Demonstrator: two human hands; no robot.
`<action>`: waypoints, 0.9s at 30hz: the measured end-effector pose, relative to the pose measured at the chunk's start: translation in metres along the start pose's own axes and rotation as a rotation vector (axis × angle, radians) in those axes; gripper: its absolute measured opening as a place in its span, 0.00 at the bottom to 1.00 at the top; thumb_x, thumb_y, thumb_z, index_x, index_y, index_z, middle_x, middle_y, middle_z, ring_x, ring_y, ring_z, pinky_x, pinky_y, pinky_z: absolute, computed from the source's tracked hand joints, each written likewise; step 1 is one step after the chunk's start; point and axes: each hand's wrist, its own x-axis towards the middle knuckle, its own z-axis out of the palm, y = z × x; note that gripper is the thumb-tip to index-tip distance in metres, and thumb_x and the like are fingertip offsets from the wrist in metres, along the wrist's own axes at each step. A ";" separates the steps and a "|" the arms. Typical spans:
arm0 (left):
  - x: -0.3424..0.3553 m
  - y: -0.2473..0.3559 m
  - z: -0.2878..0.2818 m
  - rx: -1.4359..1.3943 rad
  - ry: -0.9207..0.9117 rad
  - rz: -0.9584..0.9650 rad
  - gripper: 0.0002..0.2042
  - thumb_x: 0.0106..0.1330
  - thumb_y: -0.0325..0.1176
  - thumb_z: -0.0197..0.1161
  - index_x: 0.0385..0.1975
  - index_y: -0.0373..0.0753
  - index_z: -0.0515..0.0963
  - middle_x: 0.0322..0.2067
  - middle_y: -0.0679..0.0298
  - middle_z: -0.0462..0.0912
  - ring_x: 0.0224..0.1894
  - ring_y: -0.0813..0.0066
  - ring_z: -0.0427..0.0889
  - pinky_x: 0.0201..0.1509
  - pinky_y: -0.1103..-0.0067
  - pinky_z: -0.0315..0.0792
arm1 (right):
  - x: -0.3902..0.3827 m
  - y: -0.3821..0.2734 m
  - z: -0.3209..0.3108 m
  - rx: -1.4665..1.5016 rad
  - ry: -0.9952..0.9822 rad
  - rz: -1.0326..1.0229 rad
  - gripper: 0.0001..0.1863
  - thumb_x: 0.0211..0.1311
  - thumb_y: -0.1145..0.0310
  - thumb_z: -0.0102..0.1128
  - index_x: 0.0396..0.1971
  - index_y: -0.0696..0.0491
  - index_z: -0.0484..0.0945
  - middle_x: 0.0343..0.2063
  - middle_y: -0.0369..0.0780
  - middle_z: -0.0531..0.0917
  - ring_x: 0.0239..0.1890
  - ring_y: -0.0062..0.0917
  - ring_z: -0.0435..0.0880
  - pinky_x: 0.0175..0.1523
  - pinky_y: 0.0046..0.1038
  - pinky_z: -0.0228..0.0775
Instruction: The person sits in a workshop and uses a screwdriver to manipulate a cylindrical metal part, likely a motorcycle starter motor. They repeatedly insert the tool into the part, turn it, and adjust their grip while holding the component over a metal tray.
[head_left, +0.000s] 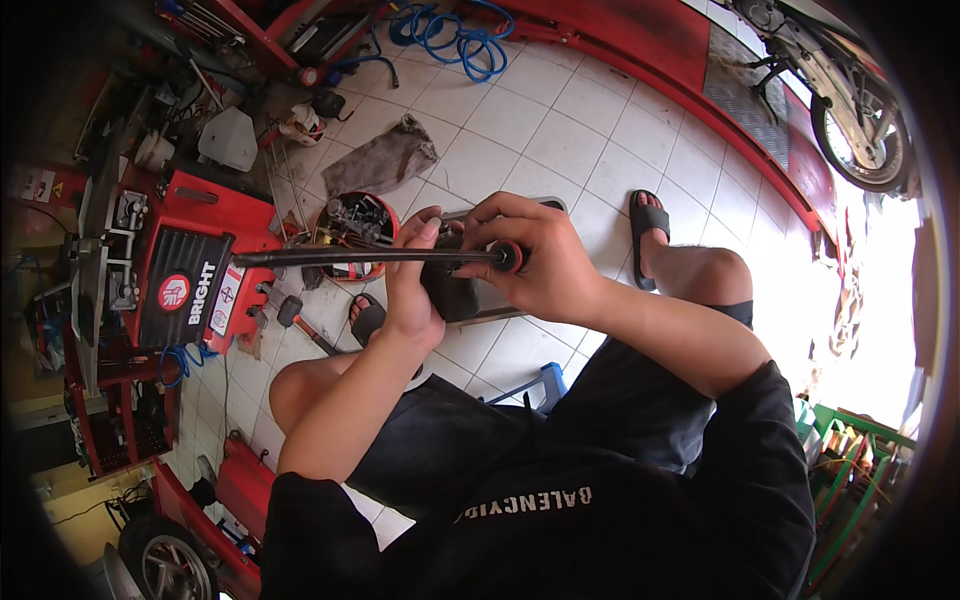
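Note:
A dark, rounded part (452,290), its kind unclear, is held up between my two hands above a grey metal tray (548,203). My left hand (408,290) is wrapped round its left side, thumb and fingers pointing up. From the right, my right hand (535,255) curls over its top with bent fingers. The same hand grips what looks like a long screwdriver (370,256), with a red-and-black round handle end and a dark shaft stretching left past my left hand. My fingers hide much of the dark part.
A red basin of metal parts (390,212) and a grey rag (385,160) lie beyond my left hand. A hammer (290,310) rests near the red machine (215,205). Blue hose (455,40) coils on the tiles. A motorcycle (850,110) stands far right, a blue stool (545,385) between my legs.

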 end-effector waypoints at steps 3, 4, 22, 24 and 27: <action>-0.002 -0.001 0.001 0.005 -0.002 0.027 0.19 0.72 0.39 0.61 0.58 0.38 0.70 0.45 0.61 0.81 0.49 0.73 0.80 0.55 0.76 0.74 | 0.001 0.004 0.001 0.054 -0.003 0.022 0.13 0.47 0.75 0.79 0.33 0.59 0.84 0.40 0.42 0.83 0.39 0.38 0.85 0.44 0.33 0.77; -0.003 -0.001 0.001 0.001 0.002 0.035 0.19 0.72 0.39 0.61 0.58 0.38 0.70 0.45 0.61 0.81 0.49 0.73 0.80 0.55 0.76 0.74 | 0.001 0.005 0.001 0.078 -0.007 0.030 0.13 0.47 0.75 0.79 0.33 0.60 0.84 0.39 0.42 0.83 0.38 0.38 0.85 0.44 0.33 0.77; -0.003 0.000 -0.002 0.124 0.097 0.107 0.22 0.70 0.42 0.65 0.58 0.38 0.71 0.43 0.64 0.79 0.45 0.78 0.78 0.52 0.80 0.71 | -0.004 0.013 0.012 -0.165 0.063 -0.179 0.14 0.46 0.82 0.74 0.34 0.55 0.83 0.40 0.40 0.83 0.39 0.35 0.86 0.39 0.32 0.79; -0.005 0.000 0.001 0.128 0.105 0.112 0.22 0.70 0.43 0.65 0.58 0.38 0.71 0.43 0.65 0.79 0.46 0.79 0.77 0.52 0.80 0.71 | -0.004 0.014 0.012 -0.126 0.066 -0.173 0.14 0.46 0.82 0.74 0.34 0.55 0.82 0.39 0.40 0.83 0.39 0.35 0.86 0.40 0.32 0.79; -0.006 0.002 0.001 0.143 0.113 0.134 0.22 0.70 0.43 0.65 0.58 0.38 0.71 0.43 0.65 0.78 0.46 0.79 0.77 0.52 0.80 0.71 | -0.003 0.015 0.012 -0.120 0.046 -0.151 0.14 0.45 0.81 0.75 0.34 0.55 0.82 0.39 0.40 0.83 0.38 0.35 0.86 0.39 0.32 0.79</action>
